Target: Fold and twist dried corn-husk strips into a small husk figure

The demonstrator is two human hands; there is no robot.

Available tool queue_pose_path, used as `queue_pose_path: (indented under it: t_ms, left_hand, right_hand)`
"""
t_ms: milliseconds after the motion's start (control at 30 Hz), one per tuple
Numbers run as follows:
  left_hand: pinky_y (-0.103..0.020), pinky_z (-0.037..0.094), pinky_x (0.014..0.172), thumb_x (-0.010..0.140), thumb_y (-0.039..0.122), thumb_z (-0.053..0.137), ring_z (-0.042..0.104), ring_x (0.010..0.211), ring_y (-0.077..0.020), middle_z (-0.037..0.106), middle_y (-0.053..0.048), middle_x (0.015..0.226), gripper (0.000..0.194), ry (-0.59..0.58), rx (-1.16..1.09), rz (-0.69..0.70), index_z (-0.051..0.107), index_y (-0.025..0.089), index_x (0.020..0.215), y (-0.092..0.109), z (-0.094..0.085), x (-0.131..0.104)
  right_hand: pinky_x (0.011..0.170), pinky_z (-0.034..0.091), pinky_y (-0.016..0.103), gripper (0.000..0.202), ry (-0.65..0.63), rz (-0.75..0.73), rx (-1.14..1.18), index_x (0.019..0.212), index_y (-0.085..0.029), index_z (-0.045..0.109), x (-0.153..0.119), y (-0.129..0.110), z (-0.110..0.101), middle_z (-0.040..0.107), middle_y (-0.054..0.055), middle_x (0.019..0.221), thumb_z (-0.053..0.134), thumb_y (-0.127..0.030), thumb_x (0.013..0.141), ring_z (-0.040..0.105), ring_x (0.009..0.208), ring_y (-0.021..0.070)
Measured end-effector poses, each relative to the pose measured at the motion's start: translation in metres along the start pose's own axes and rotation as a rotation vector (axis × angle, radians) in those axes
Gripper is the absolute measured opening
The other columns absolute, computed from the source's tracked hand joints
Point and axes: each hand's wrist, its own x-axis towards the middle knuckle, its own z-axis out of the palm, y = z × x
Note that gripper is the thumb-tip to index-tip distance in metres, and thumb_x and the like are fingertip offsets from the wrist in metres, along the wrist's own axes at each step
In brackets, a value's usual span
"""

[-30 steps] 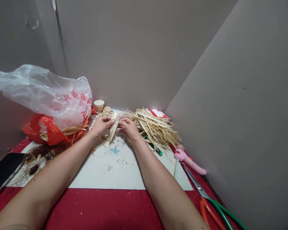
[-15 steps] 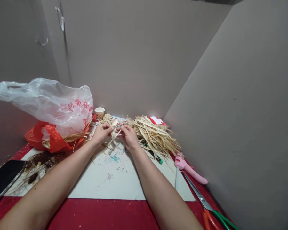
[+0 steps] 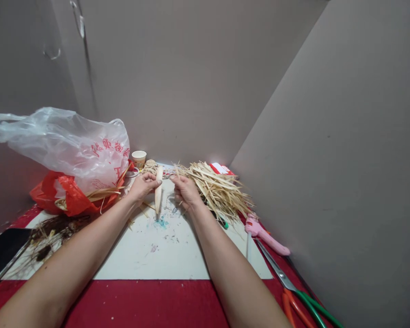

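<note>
Head view: left hand pinches a pale strip; whether the curled right hand holds anything is unclear

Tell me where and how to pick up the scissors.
Grip the scissors by their orange and green handles, probably right hand, from the near side: the handles point toward the person, the blades away, with tips beside the pink glue gun.

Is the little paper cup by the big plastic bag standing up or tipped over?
The paper cup is standing up. Its round rim is on top, with its patterned side below.
</note>
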Motion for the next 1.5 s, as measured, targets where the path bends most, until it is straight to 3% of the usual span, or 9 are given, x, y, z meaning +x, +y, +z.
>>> queue_pose_path:
  t_ms: [133, 333, 533, 867, 967, 1100, 1300, 1400, 1500]
  left_hand:
    - [-0.02, 0.034, 0.052, 0.048, 0.029, 0.086, 0.047, 0.053, -0.0068, 0.056, 0.004, 0.06, 0.034, -0.106, 0.056, 0.002, 0.061, 0.014, 0.065, -0.001, 0.002, -0.002]
    - [-0.026, 0.046, 0.064, 0.052, 0.025, 0.084, 0.056, 0.062, -0.0107, 0.062, 0.0, 0.065, 0.026, -0.17, 0.045, -0.107, 0.066, 0.014, 0.066, 0.003, 0.002, -0.005]
    - [-0.023, 0.041, 0.054, 0.054, 0.024, 0.081, 0.051, 0.055, -0.009, 0.059, 0.0, 0.06, 0.021, -0.129, 0.131, -0.078, 0.066, 0.013, 0.063, 0.005, 0.003, -0.006]
    - [-0.022, 0.036, 0.047, 0.058, 0.022, 0.076, 0.047, 0.046, -0.0083, 0.058, 0.001, 0.053, 0.014, -0.119, 0.21, -0.001, 0.065, 0.014, 0.061, 0.004, 0.008, -0.006]
    - [-0.021, 0.037, 0.048, 0.057, 0.023, 0.079, 0.046, 0.047, -0.007, 0.057, 0.002, 0.054, 0.018, -0.139, 0.143, 0.004, 0.064, 0.014, 0.062, 0.004, 0.009, -0.006]
    - [-0.021, 0.045, 0.053, 0.057, 0.025, 0.082, 0.05, 0.052, -0.0071, 0.055, 0.003, 0.058, 0.027, -0.145, -0.131, -0.039, 0.063, 0.014, 0.072, 0.011, 0.005, -0.004]
    - [-0.019, 0.049, 0.057, 0.065, 0.011, 0.073, 0.055, 0.055, -0.0061, 0.056, 0.003, 0.061, 0.018, 0.142, -0.357, -0.083, 0.057, 0.014, 0.074, 0.01, -0.014, 0.01]
    - [-0.019, 0.05, 0.059, 0.067, 0.011, 0.072, 0.057, 0.056, -0.0062, 0.059, 0.003, 0.062, 0.017, 0.157, -0.341, -0.068, 0.057, 0.014, 0.075, 0.007, -0.018, 0.013]
    - [-0.021, 0.05, 0.059, 0.062, 0.016, 0.077, 0.058, 0.057, -0.0081, 0.059, 0.003, 0.062, 0.024, 0.104, -0.261, -0.067, 0.057, 0.015, 0.076, 0.004, -0.012, 0.009]
  right_hand:
    - [0.035, 0.014, 0.021, 0.034, -0.062, 0.024, -0.143, 0.064, -0.02, 0.054, -0.004, 0.007, 0.012, 0.032, -0.011, 0.04, 0.078, -0.043, 0.058, 0.022, 0.035, 0.0043]
    - [0.037, 0.014, 0.021, 0.038, -0.046, -0.025, -0.188, 0.055, -0.021, 0.043, -0.003, 0.005, 0.004, 0.034, -0.01, 0.041, 0.075, -0.04, 0.059, 0.024, 0.036, 0.0045]
    - [0.038, 0.013, 0.021, 0.037, -0.104, -0.049, -0.222, 0.055, -0.021, 0.043, -0.002, 0.008, 0.002, 0.034, -0.01, 0.041, 0.075, -0.04, 0.058, 0.024, 0.037, 0.0048]
    - [0.042, 0.019, 0.021, 0.028, -0.065, -0.135, -0.327, 0.055, -0.02, 0.046, 0.001, 0.015, 0.002, 0.035, -0.009, 0.045, 0.069, -0.035, 0.062, 0.027, 0.042, 0.0055]
    - [0.046, 0.024, 0.021, 0.022, -0.001, -0.213, -0.396, 0.055, -0.02, 0.048, 0.006, 0.018, 0.0, 0.04, -0.007, 0.049, 0.065, -0.032, 0.061, 0.032, 0.048, 0.0073]
    - [0.048, 0.029, 0.022, 0.015, 0.233, -0.272, -0.39, 0.057, -0.021, 0.048, 0.015, 0.021, -0.008, 0.043, -0.006, 0.052, 0.06, -0.028, 0.061, 0.034, 0.051, 0.0091]
    - [0.04, 0.021, 0.023, 0.019, 0.642, -0.334, 0.09, 0.073, -0.025, 0.038, 0.019, -0.01, -0.032, 0.037, -0.008, 0.056, 0.054, -0.034, 0.07, 0.027, 0.043, 0.0086]
    - [0.039, 0.018, 0.023, 0.019, 0.666, -0.438, 0.161, 0.077, -0.025, 0.037, 0.017, -0.028, -0.039, 0.045, -0.006, 0.063, 0.053, -0.033, 0.071, 0.025, 0.042, 0.0072]
    - [0.04, 0.02, 0.023, 0.019, 0.505, -0.418, 0.077, 0.076, -0.024, 0.04, 0.011, -0.029, -0.029, 0.044, -0.007, 0.06, 0.056, -0.032, 0.069, 0.027, 0.042, 0.0073]
